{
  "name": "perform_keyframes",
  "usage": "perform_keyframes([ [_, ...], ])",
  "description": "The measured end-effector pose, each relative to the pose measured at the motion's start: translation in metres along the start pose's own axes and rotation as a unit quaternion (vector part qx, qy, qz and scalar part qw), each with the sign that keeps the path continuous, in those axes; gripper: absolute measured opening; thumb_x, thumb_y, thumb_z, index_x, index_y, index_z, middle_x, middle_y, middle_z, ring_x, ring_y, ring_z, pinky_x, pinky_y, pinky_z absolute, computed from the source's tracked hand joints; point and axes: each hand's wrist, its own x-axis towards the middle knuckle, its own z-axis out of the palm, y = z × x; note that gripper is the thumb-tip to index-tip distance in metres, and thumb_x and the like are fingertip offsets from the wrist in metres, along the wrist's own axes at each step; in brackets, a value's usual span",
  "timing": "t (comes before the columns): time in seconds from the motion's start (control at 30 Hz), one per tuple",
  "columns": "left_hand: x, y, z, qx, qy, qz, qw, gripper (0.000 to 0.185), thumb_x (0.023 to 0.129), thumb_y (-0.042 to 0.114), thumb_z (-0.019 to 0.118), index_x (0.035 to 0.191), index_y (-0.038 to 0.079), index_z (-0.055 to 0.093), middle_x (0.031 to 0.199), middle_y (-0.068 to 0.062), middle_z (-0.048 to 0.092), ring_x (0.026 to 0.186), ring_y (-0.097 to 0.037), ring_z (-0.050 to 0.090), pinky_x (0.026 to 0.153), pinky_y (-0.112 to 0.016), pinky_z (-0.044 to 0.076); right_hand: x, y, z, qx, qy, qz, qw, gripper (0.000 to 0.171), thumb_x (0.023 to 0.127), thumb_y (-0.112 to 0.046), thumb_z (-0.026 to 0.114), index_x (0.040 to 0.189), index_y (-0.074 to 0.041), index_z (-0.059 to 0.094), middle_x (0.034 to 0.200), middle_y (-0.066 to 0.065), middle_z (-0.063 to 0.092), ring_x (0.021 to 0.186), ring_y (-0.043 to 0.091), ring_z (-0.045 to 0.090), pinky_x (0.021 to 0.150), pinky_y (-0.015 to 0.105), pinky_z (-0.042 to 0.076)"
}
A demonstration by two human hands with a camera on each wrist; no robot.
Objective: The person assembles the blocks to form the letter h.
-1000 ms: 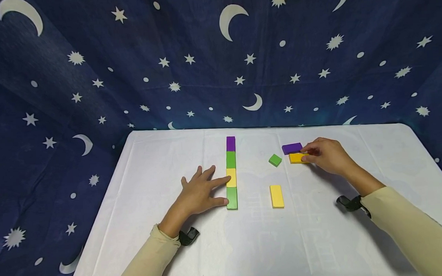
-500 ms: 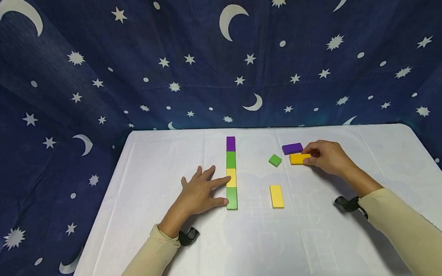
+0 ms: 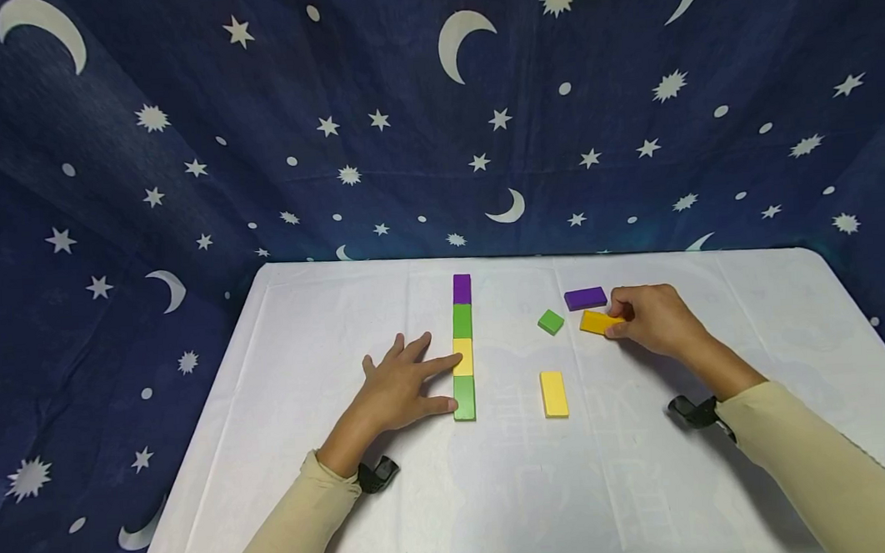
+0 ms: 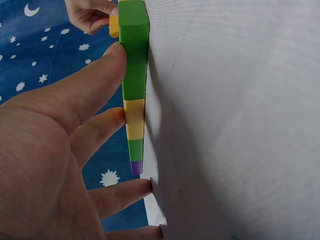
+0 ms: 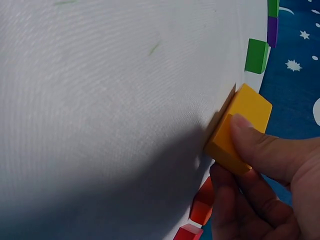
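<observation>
My left hand (image 3: 399, 387) spreads its fingers beside a straight row of coloured blocks. Its thumb touches the near green block (image 3: 465, 398) and its index finger the yellow block (image 3: 464, 346). Beyond them, end to end, lie another green block (image 3: 462, 320) and a purple block (image 3: 461, 289). With thumb and fingers, my right hand (image 3: 658, 319) pinches an orange-yellow block (image 3: 595, 323), which looks slightly raised and tilted in the right wrist view. A loose purple block (image 3: 585, 299) lies just behind it, and a small green block (image 3: 551, 322) to its left.
A light yellow block (image 3: 554, 394) lies between the hands, nearer the front. In the right wrist view, an orange-red block (image 5: 202, 202) and a red block (image 5: 189, 232) show beyond the fingers. The white-covered table (image 3: 529, 489) meets a dark blue star-patterned cloth (image 3: 402, 78).
The orange-yellow block, in my right hand's grip, has shifted slightly toward the front and turned, leaving a gap from the loose purple block. My left hand stays in place.
</observation>
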Motion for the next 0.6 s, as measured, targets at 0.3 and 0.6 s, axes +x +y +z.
perform_keyframes([
  [0.3,0.0002,-0.0004,0.0005,-0.003,-0.001,-0.001,1.0,0.069,0.083,0.06,0.076,0.146,0.046,0.053,0.166,-0.011,0.035,0.153,-0.052,0.021,0.103,-0.089,0.017,0.0013,0.0023,-0.0002,0.01,-0.015,-0.004,1.0,0.025,0.077,-0.015,0.091,0.089,-0.013,0.069,0.075,-0.001,0.064,0.075,0.02,0.055,0.072,0.035,0.043],
  [0.6,0.0004,-0.0011,0.0007,-0.003,-0.001,0.002,1.0,0.069,0.083,0.061,0.076,0.146,0.047,0.053,0.166,-0.011,0.035,0.153,-0.052,0.021,0.103,-0.089,0.017,0.0005,0.007,0.0006,0.081,-0.056,-0.001,0.995,0.04,0.078,-0.022,0.09,0.114,-0.011,0.075,0.083,0.0,0.066,0.078,0.018,0.057,0.069,0.03,0.046],
])
